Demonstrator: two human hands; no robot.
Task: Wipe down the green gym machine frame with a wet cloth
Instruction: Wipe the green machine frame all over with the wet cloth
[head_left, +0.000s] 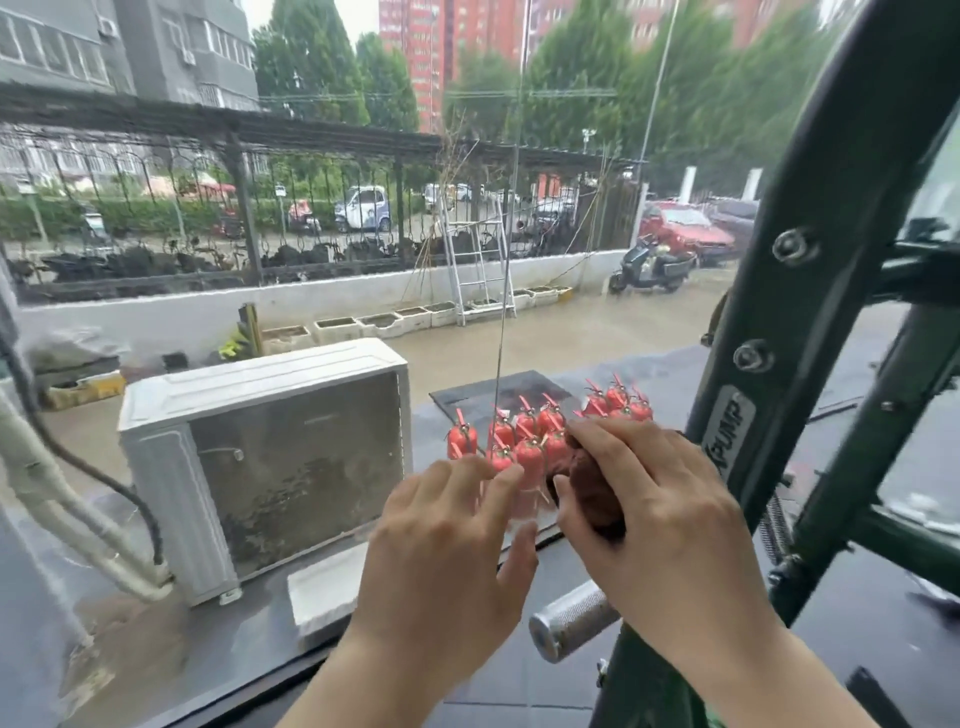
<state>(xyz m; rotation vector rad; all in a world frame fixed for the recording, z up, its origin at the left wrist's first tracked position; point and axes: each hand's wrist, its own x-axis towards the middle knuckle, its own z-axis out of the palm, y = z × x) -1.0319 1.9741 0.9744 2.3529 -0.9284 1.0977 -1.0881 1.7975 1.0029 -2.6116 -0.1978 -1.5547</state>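
At lower centre we find the right hand (660, 514) clutching a bunched dark red cloth (592, 488) just left of the green machine frame (810, 291), apparently readying a wipe, while the left hand (441, 551) hovers beside it, fingers spread and empty.

The frame (810, 218) is glossy dark-green painted metal, the handle (574, 618) knurled bare steel, the cloth (589, 483) soft and brown.

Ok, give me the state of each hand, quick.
Left hand: open, fingers spread, holding nothing.
Right hand: closed on the dark red cloth.
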